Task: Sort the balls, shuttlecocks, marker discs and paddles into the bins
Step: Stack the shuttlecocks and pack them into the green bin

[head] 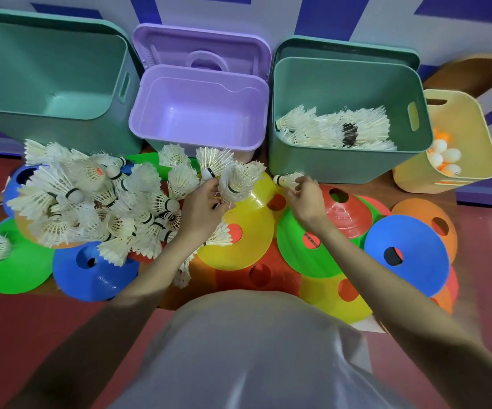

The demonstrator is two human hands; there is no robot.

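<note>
head view: the left hand [202, 206] has its fingers curled round 2 shuttlecocks [233, 180], feathers up, held over a yellow marker disc [247, 231]. the right hand [305, 197] pinches 1 shuttlecock [287, 179] by its feathers, cork pointing left, just in front of the right green bin [348, 163]. that bin already holds a layer of shuttlecocks [336, 129]. a loose heap of shuttlecocks [91, 199] lies to the left of the hands, spread over marker discs. more discs in blue [407, 243], green [297, 252], red [348, 211] and orange [427, 214] overlap on the floor in front of the bins. behind them stand 4 bins in a row: a large green bin [47, 93] at far left, a purple bin [197, 113] with its lid [200, 51] propped behind it, the right green bin, and a yellow bin [451, 172] at far right, tilted, with white and orange balls [445, 157] inside. a paddle [471, 75] leans against the wall behind the yellow bin. the person's grey shirt [250, 349] fills the bottom of the view.
</note>
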